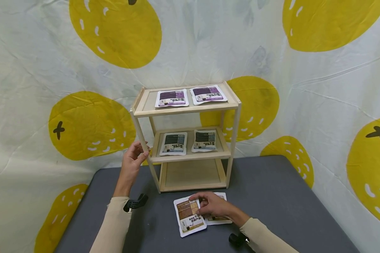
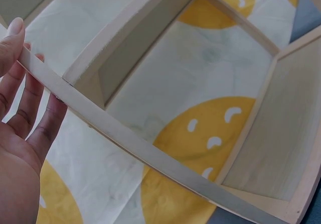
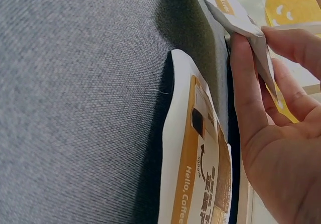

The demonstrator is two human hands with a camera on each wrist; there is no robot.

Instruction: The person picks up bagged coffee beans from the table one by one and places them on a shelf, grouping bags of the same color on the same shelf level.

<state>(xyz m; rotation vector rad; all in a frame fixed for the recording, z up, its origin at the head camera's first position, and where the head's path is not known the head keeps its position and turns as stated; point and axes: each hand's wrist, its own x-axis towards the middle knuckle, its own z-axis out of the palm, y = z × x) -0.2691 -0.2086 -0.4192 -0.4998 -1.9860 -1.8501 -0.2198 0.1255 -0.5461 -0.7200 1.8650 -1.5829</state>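
In the head view my left hand (image 1: 133,161) grips the left front post of a three-level wooden shelf rack (image 1: 193,174). The left wrist view shows the thumb on one side of that post (image 2: 125,133) and fingers on the other. My right hand (image 1: 216,205) pinches the edge of a brown-and-white coffee pouch (image 1: 189,217) in front of the rack. The right wrist view has this pouch tilted and raised off the table. A second brown coffee pouch (image 3: 195,148) lies flat on the table beneath the right hand, partly hidden by it in the head view.
Two purple-labelled pouches (image 1: 172,98) lie side by side on the top shelf. On the middle shelf are two dark-labelled pouches (image 1: 173,144). The rack stands on a dark grey table (image 1: 272,196), with a yellow-fruit-patterned cloth (image 1: 183,42) hanging behind.
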